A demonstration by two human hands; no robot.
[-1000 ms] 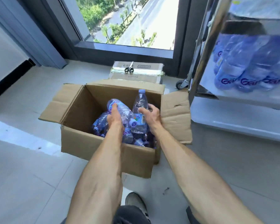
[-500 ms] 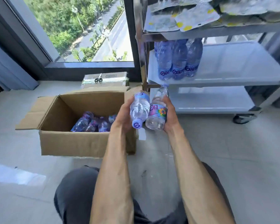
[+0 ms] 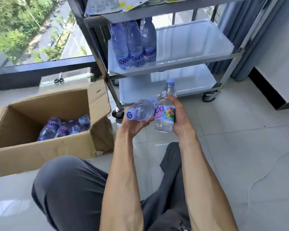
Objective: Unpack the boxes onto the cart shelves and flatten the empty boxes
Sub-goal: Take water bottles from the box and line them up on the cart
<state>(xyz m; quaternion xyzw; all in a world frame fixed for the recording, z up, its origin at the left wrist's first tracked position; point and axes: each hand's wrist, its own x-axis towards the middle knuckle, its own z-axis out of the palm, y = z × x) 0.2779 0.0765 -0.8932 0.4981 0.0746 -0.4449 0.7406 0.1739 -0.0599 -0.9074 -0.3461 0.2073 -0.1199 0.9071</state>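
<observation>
My left hand [image 3: 135, 126] grips a clear water bottle [image 3: 141, 111] lying sideways, its blue cap pointing toward me. My right hand [image 3: 179, 116] holds a second bottle [image 3: 165, 112] upright by its colourful label. Both bottles hang above the floor, in front of the metal cart's bottom shelf [image 3: 187, 88]. The open cardboard box [image 3: 45, 148] sits on the floor to the left, with several bottles [image 3: 63, 128] lying inside. Three bottles [image 3: 133, 45] stand at the left of the cart's middle shelf [image 3: 193, 52].
A sealed box with scissors [image 3: 58, 80] on top lies by the window behind the open box. The cart's top shelf carries flat packets [image 3: 105, 5]. The cart stands on castor wheels [image 3: 208, 97]. My knees fill the lower middle. A curtain hangs at the right.
Both hands lifted two bottles out of the box and carried them rightward toward the cart. My view swung right, so the cart shelves now fill the upper middle.
</observation>
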